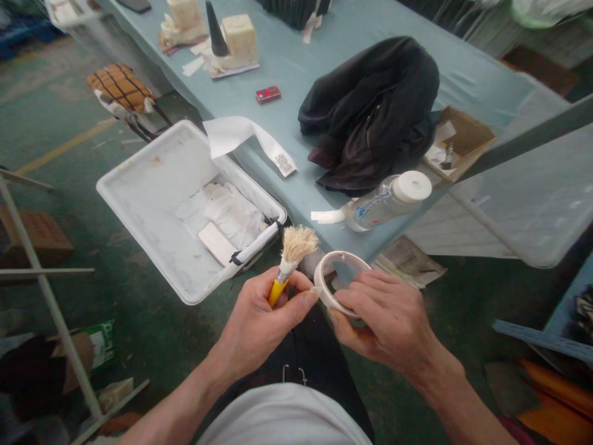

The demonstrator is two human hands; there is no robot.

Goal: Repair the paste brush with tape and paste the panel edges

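My left hand point(266, 315) is closed around the yellow handle of a brush point(296, 247), whose pale, frayed bristles point up. The thumb and forefinger of that hand also pinch at the near left edge of a roll of masking tape point(320, 275); whether a loose tape end is between them I cannot tell. Wrapped through the ring of the roll, my right hand point(384, 315) holds it upright, fingers inside and thumb below. Both hands are in front of my body, just off the table's near corner.
On the blue-covered table point(278, 142) lie a dark jacket point(370, 117), a clear bottle point(382, 204), a paper strip point(245, 133), a small red box point(268, 94) and an open carton point(472, 139). A white plastic bin point(143, 179) with cloths stands left of the table.
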